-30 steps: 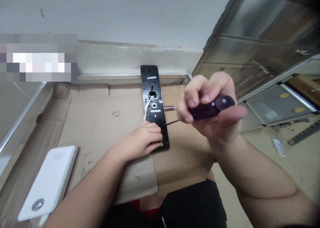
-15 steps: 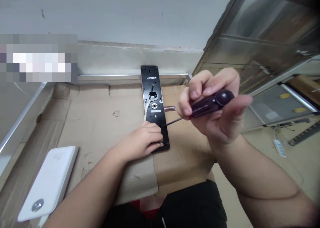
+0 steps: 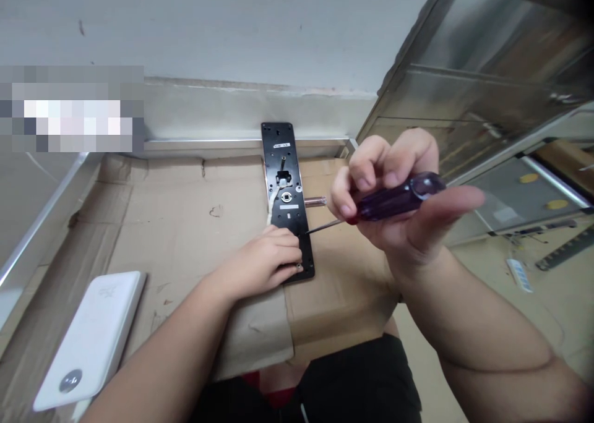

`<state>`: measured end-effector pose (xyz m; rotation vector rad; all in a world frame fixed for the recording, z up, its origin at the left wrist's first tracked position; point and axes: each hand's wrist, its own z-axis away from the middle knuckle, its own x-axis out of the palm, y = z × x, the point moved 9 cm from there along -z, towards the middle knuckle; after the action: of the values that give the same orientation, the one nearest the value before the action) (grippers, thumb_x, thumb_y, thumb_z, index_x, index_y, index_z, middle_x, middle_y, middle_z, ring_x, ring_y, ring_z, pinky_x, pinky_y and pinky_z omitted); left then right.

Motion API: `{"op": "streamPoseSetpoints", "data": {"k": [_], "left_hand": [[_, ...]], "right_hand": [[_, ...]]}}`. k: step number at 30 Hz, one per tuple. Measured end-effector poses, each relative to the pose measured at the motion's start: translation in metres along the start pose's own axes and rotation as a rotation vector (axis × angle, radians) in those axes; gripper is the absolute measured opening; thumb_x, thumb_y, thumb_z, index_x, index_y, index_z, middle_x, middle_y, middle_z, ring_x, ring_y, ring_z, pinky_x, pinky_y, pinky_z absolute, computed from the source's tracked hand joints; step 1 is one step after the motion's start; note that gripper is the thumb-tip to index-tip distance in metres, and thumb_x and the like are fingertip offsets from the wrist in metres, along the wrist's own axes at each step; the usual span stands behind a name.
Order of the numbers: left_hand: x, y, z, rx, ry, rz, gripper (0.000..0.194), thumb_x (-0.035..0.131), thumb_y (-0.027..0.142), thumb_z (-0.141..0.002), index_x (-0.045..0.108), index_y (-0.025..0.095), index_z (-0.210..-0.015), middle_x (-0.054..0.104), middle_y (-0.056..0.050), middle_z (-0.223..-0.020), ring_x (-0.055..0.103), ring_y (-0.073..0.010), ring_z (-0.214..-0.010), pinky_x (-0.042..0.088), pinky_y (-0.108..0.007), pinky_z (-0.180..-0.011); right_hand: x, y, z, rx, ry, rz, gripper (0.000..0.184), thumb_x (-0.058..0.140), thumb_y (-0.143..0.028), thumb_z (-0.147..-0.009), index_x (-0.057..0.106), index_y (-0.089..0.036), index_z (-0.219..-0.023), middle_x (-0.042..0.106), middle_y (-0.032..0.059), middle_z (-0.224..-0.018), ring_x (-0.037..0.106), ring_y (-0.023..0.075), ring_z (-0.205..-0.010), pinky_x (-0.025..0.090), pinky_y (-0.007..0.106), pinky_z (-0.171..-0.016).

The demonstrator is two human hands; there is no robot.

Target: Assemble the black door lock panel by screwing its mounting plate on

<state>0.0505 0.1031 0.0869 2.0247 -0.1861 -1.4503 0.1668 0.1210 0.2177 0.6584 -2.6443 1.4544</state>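
A long black door lock panel (image 3: 285,157) lies with its inner side up, a white cable running from its middle. My left hand (image 3: 266,256) is closed over the panel's lower part, with the fingertips bent and partly hidden. In my right hand (image 3: 403,163) is a screwdriver with a dark purple handle (image 3: 390,201), gripped between fingers and palm with the thumb sticking out. The screwdriver's thin shaft slants down to the left, and its tip meets the panel's right edge near my left fingers. A copper-coloured bar (image 3: 316,201) juts out from beneath the panel.
Cardboard (image 3: 171,225) covers the tabletop, with a metal rim (image 3: 223,144) along the back by the wall. A white power bank (image 3: 93,336) lies at the left, near my left forearm. Metal cabinets (image 3: 445,70) stand at the right, and a power strip (image 3: 520,274) is on the floor.
My right hand has turned the screwdriver handle a little, and the thumb has swung further out to the right. My left hand and the panel stay where they were.
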Motion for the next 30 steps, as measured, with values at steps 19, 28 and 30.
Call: {"op": "streamPoseSetpoints", "data": {"k": [19,28,30], "left_hand": [[0.001,-0.02,0.003,-0.192,0.171,0.054,0.016,0.073,0.023,-0.08,0.059,0.019,-0.073,0.061,-0.006,-0.132,0.054,-0.0265,-0.124,0.047,-0.044,-0.103],[-0.001,-0.021,0.002,-0.208,0.195,0.075,0.019,0.074,0.023,-0.077,0.058,0.021,-0.087,0.06,-0.007,-0.129,0.052,-0.0262,-0.124,0.045,-0.044,-0.105],[-0.004,-0.018,0.001,-0.212,0.216,0.062,0.031,0.076,0.028,-0.075,0.058,0.022,-0.1,0.061,-0.008,-0.126,0.053,-0.0274,-0.122,0.044,-0.046,-0.106]], "right_hand": [[-0.004,0.001,0.0,0.033,0.023,0.02,0.028,0.061,-0.053,-0.092,0.047,-0.029,-0.088,0.049,-0.0065,-0.075,0.037,0.006,-0.045,0.037,0.023,-0.046],[-0.027,-0.018,-0.008,-0.042,0.126,0.021,0.026,0.056,-0.051,-0.094,0.049,-0.029,-0.085,0.044,-0.0067,-0.069,0.032,0.0068,-0.041,0.031,0.023,-0.041],[-0.034,-0.018,-0.008,-0.019,0.168,0.049,0.023,0.059,-0.046,-0.092,0.048,-0.028,-0.084,0.045,-0.0075,-0.069,0.03,0.0062,-0.04,0.028,0.021,-0.039]]}}
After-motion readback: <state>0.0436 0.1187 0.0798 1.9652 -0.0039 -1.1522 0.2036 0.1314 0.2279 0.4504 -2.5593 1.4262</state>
